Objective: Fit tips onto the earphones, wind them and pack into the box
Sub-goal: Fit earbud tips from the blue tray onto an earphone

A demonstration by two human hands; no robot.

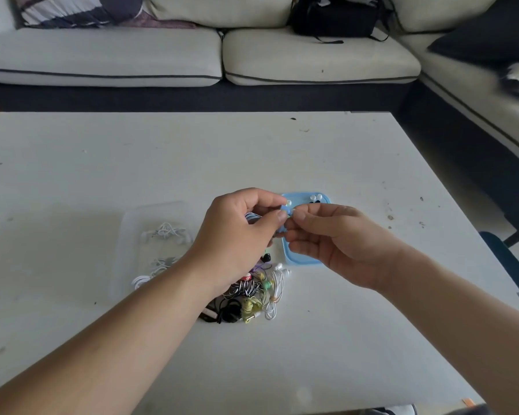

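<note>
White worktop [327,339], scuffed and speckled; both forearms reach in from the near edge, bare. Just beyond the left forearm lies a tangled heap of earphones [252,295]: black, striped, yellow, green, white; cords run every way. Left of the heap stands a clear box [126,226] with white wound earphones inside. Right of the heap sits a blue tray [304,262], loose tips [315,198] at its far end.

The hands meet above the tray's near-left corner. Left hand [240,235] back up, fingers curled, thumb and forefinger pinching a blue earphone [283,209], its cord looped in the palm. Right hand [336,244] palm turned inward, thumb and forefinger nipping a pale tip [294,211] against the bud; other fingers loosely bent. The bud faces right, toward the right hand; too little shows to tell its long axis.

Beyond the worktop's far edge: cream sofa [162,55] with dark piping, cornering right; black bag [333,16] on it; dark cushion [474,40] at right.
</note>
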